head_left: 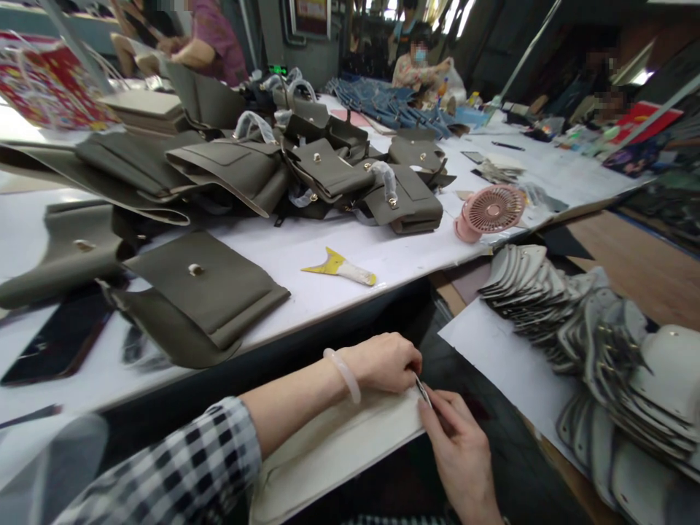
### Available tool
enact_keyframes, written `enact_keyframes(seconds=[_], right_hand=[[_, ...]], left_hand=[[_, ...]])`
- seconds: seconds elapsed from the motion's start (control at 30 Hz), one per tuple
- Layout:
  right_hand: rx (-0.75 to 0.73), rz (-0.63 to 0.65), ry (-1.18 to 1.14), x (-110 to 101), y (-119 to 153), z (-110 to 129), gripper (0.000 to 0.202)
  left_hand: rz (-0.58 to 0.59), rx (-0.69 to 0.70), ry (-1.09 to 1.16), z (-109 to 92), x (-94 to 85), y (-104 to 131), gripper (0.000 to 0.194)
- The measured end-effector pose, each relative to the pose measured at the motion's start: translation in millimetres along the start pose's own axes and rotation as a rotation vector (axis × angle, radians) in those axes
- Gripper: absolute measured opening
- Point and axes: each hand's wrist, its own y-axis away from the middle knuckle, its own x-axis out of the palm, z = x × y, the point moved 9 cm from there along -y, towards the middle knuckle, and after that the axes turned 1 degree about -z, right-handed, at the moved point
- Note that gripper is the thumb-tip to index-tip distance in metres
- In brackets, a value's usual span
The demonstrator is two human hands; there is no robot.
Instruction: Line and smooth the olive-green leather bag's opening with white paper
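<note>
Low in front of me lies a cream-coloured bag piece (339, 456), long and seemingly folded. My left hand (391, 361), with a pale bangle on its wrist, reaches across it and has its fingers curled closed at the far right corner. My right hand (456, 445) pinches the same corner from the right side, thumb on top. A small dark-edged strip (422, 391) shows between the two hands; its kind I cannot make out. Part of the corner is hidden by my fingers.
Olive bags (202, 292) are heaped along the white table (262, 251). A yellow-and-white tool (342, 268) and a pink fan (492, 211) stand or lie near its edge. Stacked pale flaps (617, 372) are at right, a phone (60, 332) at left. Other people sit farther back.
</note>
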Motion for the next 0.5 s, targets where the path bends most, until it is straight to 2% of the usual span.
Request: enact_keyframes(seconds=[0.13, 0.23, 0.5], right_hand=[[-0.026, -0.023, 0.008, 0, 0, 3, 0.032], [-0.030, -0.043, 0.018, 0, 1, 4, 0.032], [-0.130, -0.095, 0.109, 0, 6, 19, 0.026]], left_hand=[[0.096, -0.102, 0.083, 15, 6.2, -11, 0.022], [0.119, -0.167, 0.122, 20, 8.8, -13, 0.023], [-0.007, -0.125, 0.159, 16, 9.1, -4, 0.019]])
